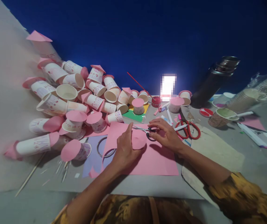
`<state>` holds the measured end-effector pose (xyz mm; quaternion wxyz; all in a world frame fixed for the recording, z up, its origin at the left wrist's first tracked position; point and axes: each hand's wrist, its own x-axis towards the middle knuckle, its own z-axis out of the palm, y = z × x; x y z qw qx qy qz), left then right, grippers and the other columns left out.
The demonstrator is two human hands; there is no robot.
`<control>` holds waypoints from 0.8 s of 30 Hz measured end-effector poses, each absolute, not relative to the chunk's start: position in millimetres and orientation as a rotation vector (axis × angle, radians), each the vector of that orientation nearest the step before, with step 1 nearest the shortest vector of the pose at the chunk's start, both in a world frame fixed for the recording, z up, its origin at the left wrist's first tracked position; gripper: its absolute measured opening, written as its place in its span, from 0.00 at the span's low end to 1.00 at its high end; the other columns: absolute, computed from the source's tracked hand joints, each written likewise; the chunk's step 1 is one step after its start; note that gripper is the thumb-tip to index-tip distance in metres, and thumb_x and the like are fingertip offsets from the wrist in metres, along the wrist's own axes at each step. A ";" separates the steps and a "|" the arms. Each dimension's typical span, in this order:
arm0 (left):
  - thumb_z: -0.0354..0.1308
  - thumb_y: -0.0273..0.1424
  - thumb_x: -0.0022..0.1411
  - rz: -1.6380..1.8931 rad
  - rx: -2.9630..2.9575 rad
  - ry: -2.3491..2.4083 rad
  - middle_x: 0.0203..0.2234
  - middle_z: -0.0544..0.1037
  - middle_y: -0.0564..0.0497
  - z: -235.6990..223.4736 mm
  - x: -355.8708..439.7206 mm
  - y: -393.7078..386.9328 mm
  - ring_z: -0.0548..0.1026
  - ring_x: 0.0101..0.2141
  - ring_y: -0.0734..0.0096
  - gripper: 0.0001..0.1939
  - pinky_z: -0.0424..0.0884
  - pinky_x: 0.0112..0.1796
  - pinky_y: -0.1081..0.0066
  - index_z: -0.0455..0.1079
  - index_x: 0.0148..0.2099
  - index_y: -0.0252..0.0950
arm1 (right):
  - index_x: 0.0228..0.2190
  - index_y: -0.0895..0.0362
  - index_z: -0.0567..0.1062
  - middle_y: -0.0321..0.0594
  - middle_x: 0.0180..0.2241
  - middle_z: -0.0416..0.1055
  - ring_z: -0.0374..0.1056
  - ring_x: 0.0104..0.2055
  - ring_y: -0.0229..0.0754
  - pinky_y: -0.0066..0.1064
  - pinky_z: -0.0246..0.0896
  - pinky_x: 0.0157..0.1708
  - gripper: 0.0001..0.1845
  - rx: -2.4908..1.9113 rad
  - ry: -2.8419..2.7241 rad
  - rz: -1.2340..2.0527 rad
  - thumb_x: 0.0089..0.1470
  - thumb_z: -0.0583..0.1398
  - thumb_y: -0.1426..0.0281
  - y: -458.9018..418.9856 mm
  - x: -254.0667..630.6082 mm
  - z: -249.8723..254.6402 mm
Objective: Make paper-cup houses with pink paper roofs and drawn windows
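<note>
My left hand (129, 144) pinches a round pink paper disc (139, 139) between thumb and fingers, just above a pink paper sheet (156, 163). To its right, my right hand (164, 133) has its fingers around the black handles of small scissors (142, 128). The metal blades point left, towards the disc and my left hand. Under the pink sheet lies a purple sheet (91, 165), with a grey ring (99, 149) on it, partly covered by my left wrist.
Paper cups with pink paper tops (74, 119) crowd the left. Red-handled scissors (190, 130), markers (169, 115) and a red paint pot (156, 101) lie beyond my hands. On the right stand a dark flask (211, 82), a patterned cup (221, 118) and stacked cups (247, 98).
</note>
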<state>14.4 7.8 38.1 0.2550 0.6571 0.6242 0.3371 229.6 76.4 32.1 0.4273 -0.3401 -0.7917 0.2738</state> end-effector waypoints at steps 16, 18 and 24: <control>0.65 0.36 0.64 1.183 1.634 1.446 0.61 0.71 0.45 33.2 -12.1 0.8 0.70 0.61 0.54 0.17 0.66 0.61 0.53 0.79 0.55 0.46 | 0.63 0.50 0.69 0.55 0.62 0.66 0.64 0.62 0.58 0.58 0.63 0.58 0.29 -0.702 -2.238 0.455 0.63 0.62 0.59 61.8 211.9 16.1; 0.66 0.36 0.63 1.192 1.609 1.438 0.60 0.72 0.46 31.1 -12.1 1.0 0.71 0.60 0.55 0.17 0.67 0.61 0.53 0.80 0.54 0.46 | 0.63 0.50 0.69 0.55 0.62 0.66 0.64 0.61 0.58 0.58 0.63 0.58 0.28 -0.709 -2.242 0.450 0.64 0.62 0.59 61.2 211.6 15.4; 0.67 0.36 0.62 1.196 1.573 1.424 0.60 0.73 0.46 31.3 -15.5 0.9 0.70 0.61 0.53 0.18 0.67 0.61 0.53 0.80 0.54 0.46 | 0.62 0.51 0.70 0.55 0.60 0.68 0.65 0.60 0.56 0.55 0.64 0.58 0.27 -0.685 -2.229 0.477 0.65 0.62 0.61 62.0 211.0 16.2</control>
